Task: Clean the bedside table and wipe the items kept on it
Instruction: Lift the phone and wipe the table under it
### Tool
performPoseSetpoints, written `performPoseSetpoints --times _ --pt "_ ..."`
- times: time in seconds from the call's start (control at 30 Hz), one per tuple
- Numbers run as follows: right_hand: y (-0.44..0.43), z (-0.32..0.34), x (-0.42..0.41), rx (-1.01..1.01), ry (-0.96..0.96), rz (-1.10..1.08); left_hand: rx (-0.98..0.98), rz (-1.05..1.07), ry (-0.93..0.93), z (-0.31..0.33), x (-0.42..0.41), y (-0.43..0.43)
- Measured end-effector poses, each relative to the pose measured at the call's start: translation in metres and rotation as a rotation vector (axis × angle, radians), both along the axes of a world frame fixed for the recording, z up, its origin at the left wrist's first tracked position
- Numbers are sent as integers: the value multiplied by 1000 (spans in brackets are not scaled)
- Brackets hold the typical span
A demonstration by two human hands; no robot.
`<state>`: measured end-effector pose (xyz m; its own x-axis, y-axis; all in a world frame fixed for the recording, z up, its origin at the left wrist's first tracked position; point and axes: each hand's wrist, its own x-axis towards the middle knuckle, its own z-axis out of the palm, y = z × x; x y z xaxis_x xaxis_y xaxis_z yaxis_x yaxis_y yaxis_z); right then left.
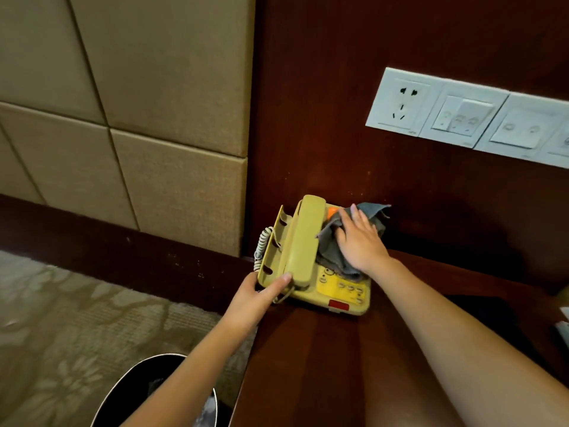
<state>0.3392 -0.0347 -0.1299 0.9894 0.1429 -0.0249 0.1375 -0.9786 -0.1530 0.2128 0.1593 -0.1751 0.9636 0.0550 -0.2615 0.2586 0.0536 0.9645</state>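
Observation:
A yellow telephone with a coiled cord sits at the back left of the dark wooden bedside table. Its handset is lifted off the cradle and stands on edge. My left hand grips the phone's near left corner, thumb against the handset's lower end. My right hand lies flat with straight fingers on a grey cloth, pressing it onto the phone's upper keypad. An orange part shows just beyond the cloth.
A white socket and switch panel is on the wooden wall above. Padded beige headboard panels stand to the left. A black bin sits on the patterned carpet below the table's left edge. Some items lie at the table's right edge.

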Motion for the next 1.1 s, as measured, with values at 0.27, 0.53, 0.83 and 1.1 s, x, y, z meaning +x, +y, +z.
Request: performPoseSetpoints --times 0.27,0.53,0.83,1.1 --pt "3 -11 -54 197 -17 -96 -96 8 133 2 -7 -9" --pt "-25 -26 -106 564 124 -123 -105 48 76 15 1 -18" --pt "2 -26 -109 682 138 -239 -115 254 5 21 10 -7" --pt "19 -29 -104 480 12 -100 -376 375 61 6 10 -4"
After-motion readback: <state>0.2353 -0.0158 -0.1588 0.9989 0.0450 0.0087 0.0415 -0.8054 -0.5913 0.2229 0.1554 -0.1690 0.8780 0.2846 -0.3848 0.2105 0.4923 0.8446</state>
